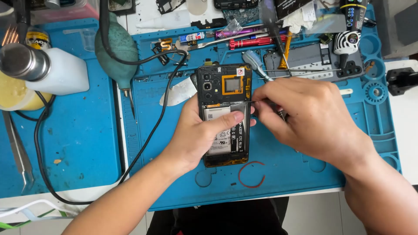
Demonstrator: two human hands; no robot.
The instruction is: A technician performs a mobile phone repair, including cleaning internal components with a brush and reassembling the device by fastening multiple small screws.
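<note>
An opened phone (224,82) lies back-up on the blue work mat (278,165), its black frame, orange-edged square part and battery (220,146) exposed. My left hand (200,130) wraps the phone from the left, thumb pressed across the battery's upper part. My right hand (305,115) sits at the phone's right edge, fingers pinched on thin metal tweezers (244,102) whose tip reaches in just above the battery.
A green air blower (119,50) and a black cable (150,126) lie left of the phone. Screwdrivers (252,42) and small parts crowd the mat's far side. A white bottle (61,72) and loose tweezers (19,152) rest on the left mat.
</note>
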